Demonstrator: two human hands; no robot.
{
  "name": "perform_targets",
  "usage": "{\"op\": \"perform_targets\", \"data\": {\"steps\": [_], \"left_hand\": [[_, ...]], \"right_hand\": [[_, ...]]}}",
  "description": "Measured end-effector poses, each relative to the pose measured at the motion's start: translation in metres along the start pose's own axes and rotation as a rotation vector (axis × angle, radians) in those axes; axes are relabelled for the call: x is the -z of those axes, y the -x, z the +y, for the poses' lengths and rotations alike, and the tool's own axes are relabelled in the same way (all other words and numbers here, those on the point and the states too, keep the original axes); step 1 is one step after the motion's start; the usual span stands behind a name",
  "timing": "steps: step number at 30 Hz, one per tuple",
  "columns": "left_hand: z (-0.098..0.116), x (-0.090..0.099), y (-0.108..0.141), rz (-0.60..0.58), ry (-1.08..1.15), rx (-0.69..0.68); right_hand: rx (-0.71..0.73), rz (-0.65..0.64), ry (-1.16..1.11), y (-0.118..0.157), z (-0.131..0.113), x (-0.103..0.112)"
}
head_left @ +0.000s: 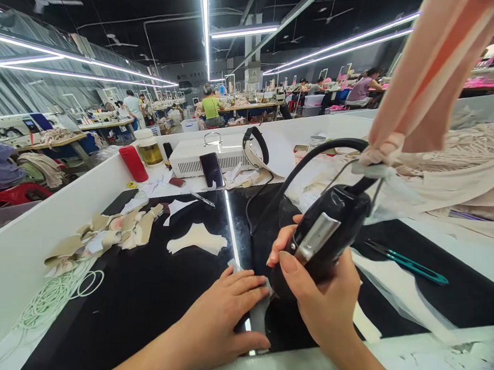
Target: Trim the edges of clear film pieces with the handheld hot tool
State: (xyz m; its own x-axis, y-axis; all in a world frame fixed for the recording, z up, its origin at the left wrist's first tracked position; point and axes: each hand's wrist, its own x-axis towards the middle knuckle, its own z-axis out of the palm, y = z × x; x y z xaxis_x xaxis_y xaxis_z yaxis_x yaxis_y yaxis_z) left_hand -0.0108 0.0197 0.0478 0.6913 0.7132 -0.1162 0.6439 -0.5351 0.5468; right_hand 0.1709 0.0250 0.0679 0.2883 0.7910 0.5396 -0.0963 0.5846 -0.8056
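My right hand [320,290] is wrapped around a black corded power tool [328,229] with a silver lever on its side. The tool tilts down toward the black mat [140,295], and its working end is hidden behind my hands. Flat on the mat beside it, my left hand [231,307] presses a greyish sheer strip [259,320] with fingers stretched out. Just beyond lies a small stack of cream fabric pieces [197,239]. Pink fabric strips [429,79] are knotted round the tool's cable end and hang from above. Cream fabric pieces [403,289] and teal-handled tweezers [413,265] lie to the right.
A white vented box [190,158], a phone [211,170], a red case [133,163] and a jar [149,147] stand at the back. Left are beige scraps [135,228] and coiled pale cord [49,301]. A white side wall [20,260] edges the table. Co-workers sit farther off.
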Motion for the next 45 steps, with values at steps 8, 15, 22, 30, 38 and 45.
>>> {"op": "perform_targets", "data": {"steps": [8, 15, 22, 30, 38, 45], "left_hand": [[-0.007, 0.009, -0.001, 0.027, -0.014, 0.013], [-0.007, 0.002, -0.001, 0.002, 0.024, -0.034], [-0.009, 0.001, 0.002, 0.017, 0.024, -0.066], [-0.009, 0.001, 0.003, 0.026, 0.024, -0.055], [-0.005, 0.005, 0.001, -0.026, 0.013, -0.014], [-0.005, 0.006, 0.001, -0.021, -0.004, -0.022]], "right_hand": [[-0.007, 0.035, -0.099, -0.012, -0.005, -0.010], [-0.021, -0.012, -0.084, -0.005, -0.002, -0.007], [-0.070, 0.043, -0.090, -0.004, -0.004, -0.002], [-0.021, -0.025, -0.095, -0.004, -0.003, -0.001], [-0.019, -0.003, -0.007, -0.002, -0.001, 0.001], [-0.068, -0.030, -0.084, 0.007, -0.006, -0.002]]}}
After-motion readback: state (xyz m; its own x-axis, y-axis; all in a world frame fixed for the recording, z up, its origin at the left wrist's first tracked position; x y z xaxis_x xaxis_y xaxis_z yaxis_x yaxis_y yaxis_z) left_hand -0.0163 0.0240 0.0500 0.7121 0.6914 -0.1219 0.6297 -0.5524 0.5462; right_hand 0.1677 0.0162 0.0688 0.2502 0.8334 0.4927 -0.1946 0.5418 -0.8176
